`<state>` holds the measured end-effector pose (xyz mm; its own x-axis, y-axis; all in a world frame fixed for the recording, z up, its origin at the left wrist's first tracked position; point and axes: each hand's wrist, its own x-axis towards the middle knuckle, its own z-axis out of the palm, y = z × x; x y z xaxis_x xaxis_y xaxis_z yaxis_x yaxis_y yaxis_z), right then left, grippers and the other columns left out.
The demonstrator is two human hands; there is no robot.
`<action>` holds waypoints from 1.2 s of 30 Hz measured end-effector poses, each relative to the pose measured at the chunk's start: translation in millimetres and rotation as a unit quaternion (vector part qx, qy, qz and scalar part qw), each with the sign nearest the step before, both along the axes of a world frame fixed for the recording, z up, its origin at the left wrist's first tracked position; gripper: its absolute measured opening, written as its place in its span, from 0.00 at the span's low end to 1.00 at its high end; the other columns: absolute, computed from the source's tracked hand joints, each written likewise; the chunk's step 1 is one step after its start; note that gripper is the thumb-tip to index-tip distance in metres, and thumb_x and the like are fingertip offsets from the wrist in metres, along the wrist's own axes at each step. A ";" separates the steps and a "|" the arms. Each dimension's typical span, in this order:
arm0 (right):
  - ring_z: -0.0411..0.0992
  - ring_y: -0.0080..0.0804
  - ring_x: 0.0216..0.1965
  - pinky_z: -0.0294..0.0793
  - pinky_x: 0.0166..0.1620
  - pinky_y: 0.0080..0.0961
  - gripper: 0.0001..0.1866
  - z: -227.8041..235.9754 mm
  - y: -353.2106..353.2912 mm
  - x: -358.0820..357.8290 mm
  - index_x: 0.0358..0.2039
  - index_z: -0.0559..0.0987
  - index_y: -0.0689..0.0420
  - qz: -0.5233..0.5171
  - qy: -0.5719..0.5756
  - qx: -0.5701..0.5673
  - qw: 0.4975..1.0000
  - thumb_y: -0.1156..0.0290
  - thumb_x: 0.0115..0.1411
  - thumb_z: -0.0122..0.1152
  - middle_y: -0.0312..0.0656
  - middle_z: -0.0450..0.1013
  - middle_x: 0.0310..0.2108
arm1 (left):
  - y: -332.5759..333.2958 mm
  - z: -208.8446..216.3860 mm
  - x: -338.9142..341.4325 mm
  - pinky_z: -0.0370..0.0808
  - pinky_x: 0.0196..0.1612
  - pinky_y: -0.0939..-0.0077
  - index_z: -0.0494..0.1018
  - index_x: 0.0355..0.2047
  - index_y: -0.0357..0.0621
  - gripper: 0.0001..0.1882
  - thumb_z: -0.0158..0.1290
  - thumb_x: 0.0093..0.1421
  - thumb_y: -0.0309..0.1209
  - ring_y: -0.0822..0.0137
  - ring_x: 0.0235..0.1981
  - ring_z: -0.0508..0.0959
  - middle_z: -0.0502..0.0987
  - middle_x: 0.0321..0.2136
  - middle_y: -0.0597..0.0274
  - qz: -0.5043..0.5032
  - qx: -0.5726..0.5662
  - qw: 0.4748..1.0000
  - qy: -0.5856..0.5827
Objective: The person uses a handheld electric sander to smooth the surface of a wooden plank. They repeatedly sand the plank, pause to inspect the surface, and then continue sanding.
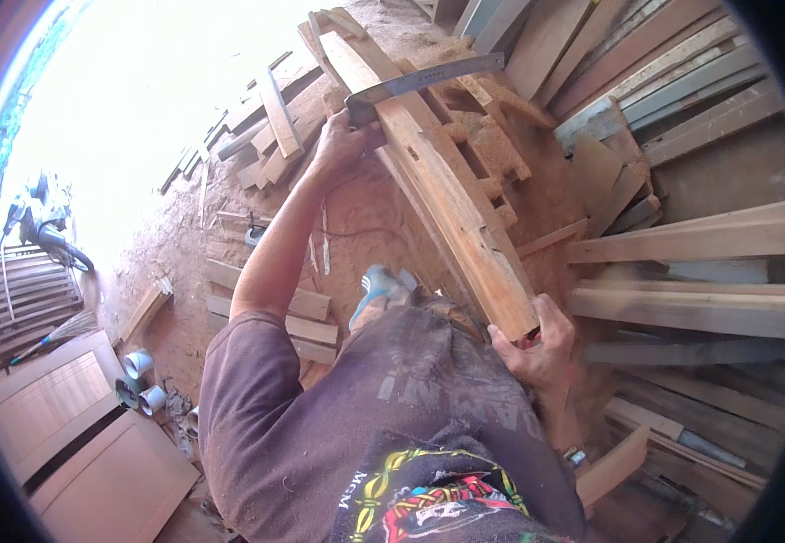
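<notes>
A long wooden beam (451, 213) slants away from my body, its near end close to my waist. Across its far part lies the metal blade of a try square (437, 76), at an angle to the beam's length. My left hand (345, 145) is closed around the square's stock at the beam's left edge; part of the stock is hidden by the fingers. My right hand (539, 348) grips the beam's near end, thumb on the left side and fingers on the right. Beneath and beside the beam are notched wooden pieces (478, 136) covered in sawdust.
Stacked boards (691, 235) fill the right side. Offcuts (275, 113) lie on the dusty floor at the far left, with short boards (311, 328) nearer my left arm. Panelled doors (57, 398), white cups (137, 364) and a motorbike (44, 226) are at the left.
</notes>
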<state>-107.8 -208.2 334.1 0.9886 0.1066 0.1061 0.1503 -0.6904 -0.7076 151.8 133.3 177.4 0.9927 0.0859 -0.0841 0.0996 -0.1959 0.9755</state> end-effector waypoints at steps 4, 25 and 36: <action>0.76 0.52 0.30 0.76 0.34 0.42 0.24 2.4 -0.7 1.8 0.36 0.77 0.64 0.010 -0.003 -0.027 1.000 0.65 0.47 0.81 0.51 0.72 0.29 | 1.4 -11.9 4.2 0.82 0.41 0.70 0.83 0.51 0.40 0.14 0.64 0.67 0.30 0.70 0.38 0.86 0.88 0.38 0.57 0.003 0.006 1.000 0.029; 0.81 0.52 0.37 0.81 0.40 0.42 0.27 29.2 13.5 4.5 0.45 0.82 0.63 -0.021 0.054 -0.066 0.996 0.65 0.46 0.81 0.51 0.78 0.36 | 89.3 -105.6 129.3 0.83 0.43 0.67 0.85 0.49 0.40 0.19 0.69 0.62 0.38 0.67 0.37 0.87 0.88 0.38 0.57 0.017 0.019 1.000 -0.019; 0.82 0.53 0.38 0.81 0.43 0.43 0.25 54.2 25.0 10.2 0.42 0.83 0.62 -0.067 0.090 -0.091 0.989 0.65 0.45 0.81 0.51 0.79 0.38 | 112.2 -97.6 187.7 0.81 0.47 0.70 0.85 0.49 0.41 0.17 0.70 0.62 0.35 0.69 0.40 0.86 0.89 0.40 0.62 0.020 0.012 1.000 -0.008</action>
<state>-97.6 -183.2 388.4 0.9962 -0.0265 -0.0828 -0.0695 -0.8142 -0.5764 339.5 245.5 79.7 0.9897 0.1273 -0.0649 0.0913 -0.2146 0.9724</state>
